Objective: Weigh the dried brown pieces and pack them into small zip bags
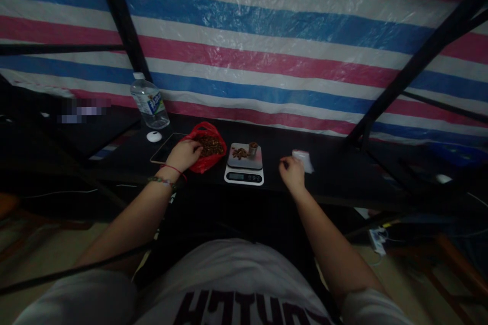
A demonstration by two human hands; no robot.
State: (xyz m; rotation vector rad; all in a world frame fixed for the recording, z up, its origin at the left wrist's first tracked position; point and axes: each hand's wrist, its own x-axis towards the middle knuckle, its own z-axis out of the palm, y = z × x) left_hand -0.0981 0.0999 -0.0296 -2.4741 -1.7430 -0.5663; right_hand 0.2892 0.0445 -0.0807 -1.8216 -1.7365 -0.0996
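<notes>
My left hand (185, 155) rests at the left rim of a red plastic bag (206, 163), its fingers curled in over small brown dried pieces (210, 146). Whether those fingers pinch anything is too small to make out. Right of the bag stands a white kitchen scale (244, 176) with a display. On its metal plate lie a small heap of brown pieces (240, 153) and a little metal cup (252, 149) filled with more of them. My right hand (292, 172) lies on the dark table with bent fingers, beside a stack of small clear plastic bags (303, 158).
A phone (165, 149) lies partly under my left hand. Behind it are a white rounded object (154, 136) and a clear plastic bottle (150, 104). Black metal posts (122, 20) flank the table (331, 162), and a striped plastic sheet (259, 40) hangs behind. A power strip (377, 241) is low right.
</notes>
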